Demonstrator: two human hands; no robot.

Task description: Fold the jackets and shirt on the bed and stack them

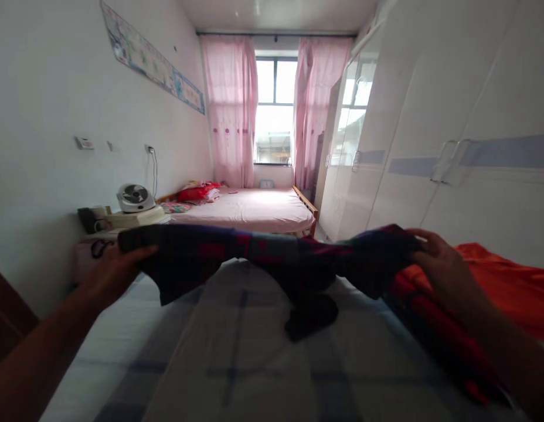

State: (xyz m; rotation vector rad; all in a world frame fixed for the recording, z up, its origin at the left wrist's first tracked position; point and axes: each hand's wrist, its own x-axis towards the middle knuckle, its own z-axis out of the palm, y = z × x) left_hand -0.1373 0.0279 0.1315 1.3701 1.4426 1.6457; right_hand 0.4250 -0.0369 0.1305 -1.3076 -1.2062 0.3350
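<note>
I hold a dark plaid garment [272, 258], navy with red patches, stretched out between both hands above a bed with a pale checked sheet [237, 363]. My left hand [116, 269] grips its left end with the fingers closed over the cloth. At the other end, my right hand [434, 258] pinches the fabric. The middle of the garment sags and its lowest fold touches the sheet.
Orange and red clothes [496, 287] lie piled on the bed at the right. White wardrobe doors [452, 146] line the right wall. A second bed with a pink sheet [250, 211] stands beyond, under a curtained window. A small fan [133, 198] sits on a bedside stand at the left.
</note>
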